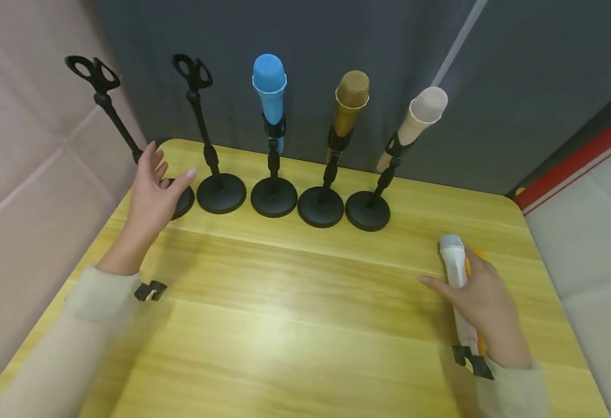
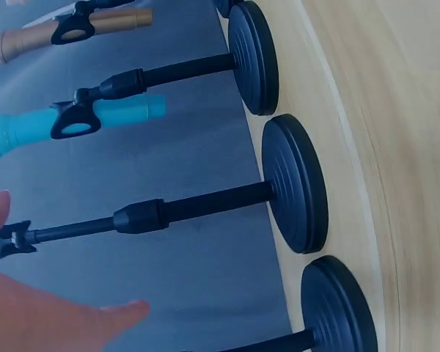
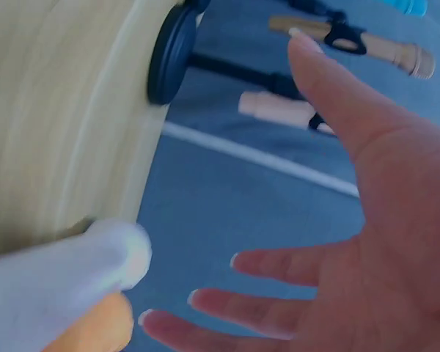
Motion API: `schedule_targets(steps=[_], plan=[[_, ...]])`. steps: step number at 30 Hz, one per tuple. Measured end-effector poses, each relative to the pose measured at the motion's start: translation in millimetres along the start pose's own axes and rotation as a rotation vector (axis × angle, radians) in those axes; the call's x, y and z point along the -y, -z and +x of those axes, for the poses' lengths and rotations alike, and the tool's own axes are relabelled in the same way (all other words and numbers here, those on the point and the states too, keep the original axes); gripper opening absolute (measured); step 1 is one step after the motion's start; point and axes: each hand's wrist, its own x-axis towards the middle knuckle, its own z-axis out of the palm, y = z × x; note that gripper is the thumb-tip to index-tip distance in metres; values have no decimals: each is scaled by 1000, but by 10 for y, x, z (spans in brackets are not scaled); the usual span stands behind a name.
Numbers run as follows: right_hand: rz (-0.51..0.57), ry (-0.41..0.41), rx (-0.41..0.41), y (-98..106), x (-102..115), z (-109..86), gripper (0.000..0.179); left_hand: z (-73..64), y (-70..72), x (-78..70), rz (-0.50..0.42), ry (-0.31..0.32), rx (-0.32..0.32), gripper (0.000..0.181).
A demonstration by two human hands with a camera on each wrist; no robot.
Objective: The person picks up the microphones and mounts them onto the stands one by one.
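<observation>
My left hand [image 1: 151, 200] is raised with fingers spread and nothing in it. Behind it in the head view is the leftmost microphone stand [image 1: 119, 125], its base partly hidden; a second empty stand [image 1: 200, 116] is just to the right. At the table's right side, my right hand [image 1: 485, 302] hovers, fingers apart, over a white microphone [image 1: 453, 261] lying down. An orange microphone [image 1: 482, 345] lies beside that one, mostly covered by the hand. In the right wrist view, the white microphone [image 3: 73, 282] is blurred and the open fingers [image 3: 279, 265] hold nothing.
Toward the back of the wooden table [image 1: 284, 348], three stands in the same row hold a blue microphone [image 1: 270, 81], a gold microphone [image 1: 351, 98] and a pale pink microphone [image 1: 421, 116]. A dark panel [image 1: 305, 35] rises behind them. White padded walls [image 1: 28, 145] flank the table.
</observation>
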Motion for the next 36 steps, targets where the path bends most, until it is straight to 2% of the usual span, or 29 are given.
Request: schedule_targets(steps=[5, 10, 16, 21, 26, 28, 32, 36], plan=[[-78, -48, -7, 4, -133, -33, 125, 164, -30, -47, -9, 42, 78, 100], [-104, -82, -22, -32, -215, -50, 125, 335, -74, -110, 6, 27, 132, 102], [-134, -145, -70, -93, -265, -38, 122, 596, -231, -168, 0, -26, 162, 97], [-159, -158, -103, -171, -272, -29, 119, 726, -322, -161, 65, -92, 141, 88], [-169, -123, -227, -284, -252, -23, 94, 835, -366, -155, 111, -124, 82, 80], [-168, -124, -252, -322, -232, -14, 87, 865, -376, -163, 126, -124, 55, 75], [-173, -141, -215, -360, -198, 18, 79, 919, -386, -170, 151, -107, 16, 65], [-174, -136, -192, -392, -195, 37, 60, 961, -404, -171, 156, -108, 13, 58]])
